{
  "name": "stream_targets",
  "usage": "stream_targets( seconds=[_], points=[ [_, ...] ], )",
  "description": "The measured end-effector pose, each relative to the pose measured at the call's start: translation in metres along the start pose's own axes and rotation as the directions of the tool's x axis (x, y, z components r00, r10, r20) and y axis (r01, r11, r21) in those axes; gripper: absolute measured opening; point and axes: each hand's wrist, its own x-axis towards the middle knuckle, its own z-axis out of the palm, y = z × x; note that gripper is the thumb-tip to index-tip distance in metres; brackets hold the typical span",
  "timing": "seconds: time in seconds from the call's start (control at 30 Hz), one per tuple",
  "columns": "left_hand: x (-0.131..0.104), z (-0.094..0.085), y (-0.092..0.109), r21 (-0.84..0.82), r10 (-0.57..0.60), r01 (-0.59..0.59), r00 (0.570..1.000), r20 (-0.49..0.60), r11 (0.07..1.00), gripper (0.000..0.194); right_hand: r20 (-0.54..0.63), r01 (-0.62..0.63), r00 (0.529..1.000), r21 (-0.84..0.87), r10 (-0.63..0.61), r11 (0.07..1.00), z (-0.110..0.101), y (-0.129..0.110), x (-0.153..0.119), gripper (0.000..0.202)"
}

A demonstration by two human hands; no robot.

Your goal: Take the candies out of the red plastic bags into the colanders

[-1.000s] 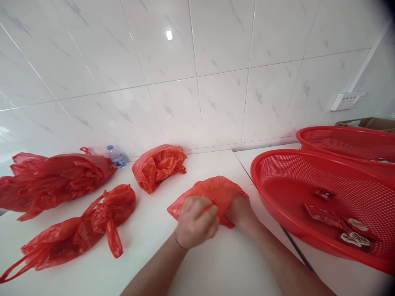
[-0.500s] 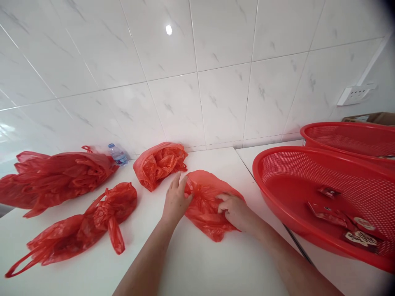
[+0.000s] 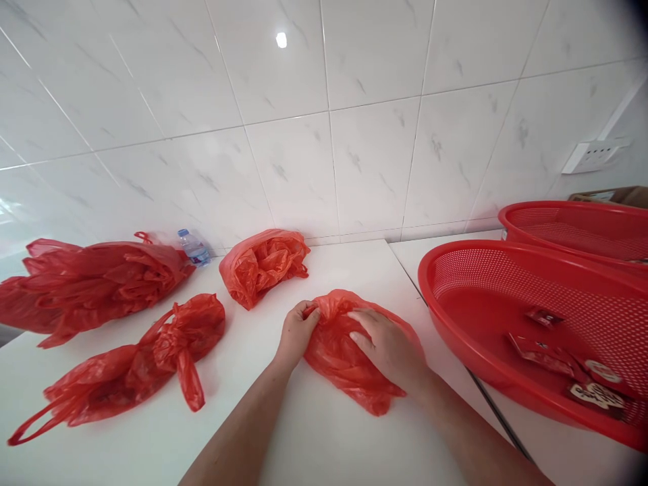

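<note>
A thin red plastic bag [image 3: 349, 364] lies crumpled on the white table, between my two hands. My left hand [image 3: 298, 332] pinches the bag's upper left edge with thumb and fingers. Over the bag's right part rests my right hand [image 3: 387, 344], its thumb and fingers apart, touching the plastic. Behind them sits another crumpled red bag [image 3: 266, 264]. A knotted red bag [image 3: 172, 347] with a loop handle lies to the left.
A large heap of red bags [image 3: 111, 280] is at the far left, beside a small plastic bottle [image 3: 194, 248]. At the right, a red perforated basket [image 3: 470, 304] holds small packets [image 3: 544, 354]; a second red basket [image 3: 572, 229] stands behind it.
My left hand has closed on the bag's edge. My right hand has spread over the bag, whose right side now reaches farther right. The view has shifted slightly.
</note>
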Motion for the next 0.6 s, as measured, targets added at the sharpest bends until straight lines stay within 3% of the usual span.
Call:
stream_targets(
  seconds=[0.1, 0.17, 0.3, 0.4, 0.43, 0.5, 0.57, 0.6],
  points=[
    [-0.007, 0.006, 0.006, -0.085, -0.019, 0.036, 0.981, 0.194, 0.996, 0.023, 0.071, -0.013, 0.997, -0.029, 0.015, 0.999, 0.008, -0.001, -0.002, 0.050],
    [-0.007, 0.007, 0.009, -0.124, 0.001, 0.024, 0.981, 0.192, 0.992, 0.026, 0.131, 0.028, 0.991, -0.067, -0.019, 0.997, 0.011, 0.001, -0.002, 0.048],
    [0.003, -0.004, 0.007, -0.280, 0.003, -0.026, 0.997, -0.081, 0.960, 0.029, 0.201, 0.099, 0.976, -0.078, -0.082, 0.992, 0.008, 0.003, -0.002, 0.024],
    [0.010, -0.016, 0.006, -0.331, -0.038, -0.069, 0.951, -0.306, 0.941, 0.030, 0.239, 0.021, 0.971, 0.026, -0.026, 0.999, 0.003, 0.001, -0.003, 0.023],
    [0.010, -0.019, 0.008, -0.269, 0.001, -0.117, 0.919, -0.394, 0.956, 0.028, 0.249, 0.005, 0.968, 0.051, -0.018, 0.999, 0.002, 0.001, -0.004, 0.023],
    [0.003, -0.020, 0.016, -0.026, 0.209, -0.264, 0.818, -0.536, 0.964, 0.027, 0.244, 0.005, 0.969, 0.053, -0.018, 0.999, 0.002, 0.000, -0.004, 0.024],
    [-0.010, -0.014, 0.027, 0.221, 0.467, -0.414, 0.735, -0.492, 0.883, 0.026, 0.220, 0.022, 0.975, 0.023, -0.027, 0.999, 0.004, 0.001, -0.003, 0.024],
    [-0.017, -0.009, 0.032, 0.279, 0.551, -0.475, 0.739, -0.388, 0.834, 0.023, 0.209, 0.029, 0.977, 0.015, -0.032, 0.999, 0.005, 0.001, -0.003, 0.025]
  ],
)
